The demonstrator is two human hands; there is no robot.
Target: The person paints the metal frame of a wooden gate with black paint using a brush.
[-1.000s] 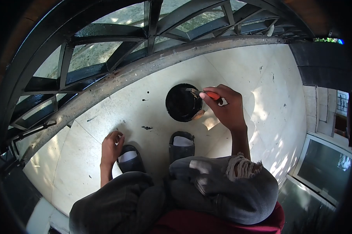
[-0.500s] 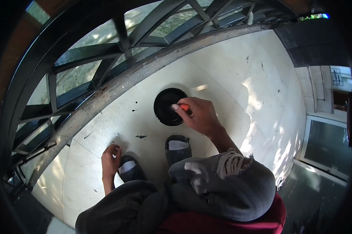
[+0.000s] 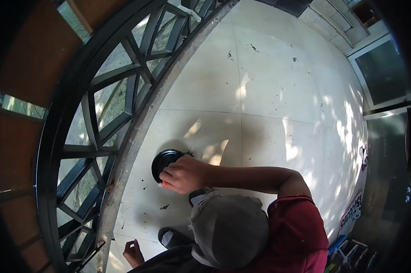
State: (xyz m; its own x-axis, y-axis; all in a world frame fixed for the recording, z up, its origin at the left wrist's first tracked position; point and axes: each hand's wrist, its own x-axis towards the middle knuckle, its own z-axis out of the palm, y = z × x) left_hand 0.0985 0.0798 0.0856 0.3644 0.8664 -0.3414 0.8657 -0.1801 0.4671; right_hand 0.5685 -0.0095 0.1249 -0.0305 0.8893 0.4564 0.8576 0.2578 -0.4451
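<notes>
A round black container with dark, shiny contents stands on the pale tiled floor. My right hand is over its right lower side, fingers closed around a small orange-red handle. The far end of the handled thing is hidden by the hand and container. Low in the view, my left hand hangs beside my left foot, with its fingers curled and nothing visible in them.
A black metal grille runs along the left above a stained ledge. Dark spots mark the floor tiles. My sandalled feet are just below the container. At right are a glass door and items on the floor at lower right.
The view has turned and shifted to the right, so the container appears lower and further left. My right hand still holds the orange-red handle, now at the container's lower edge.
</notes>
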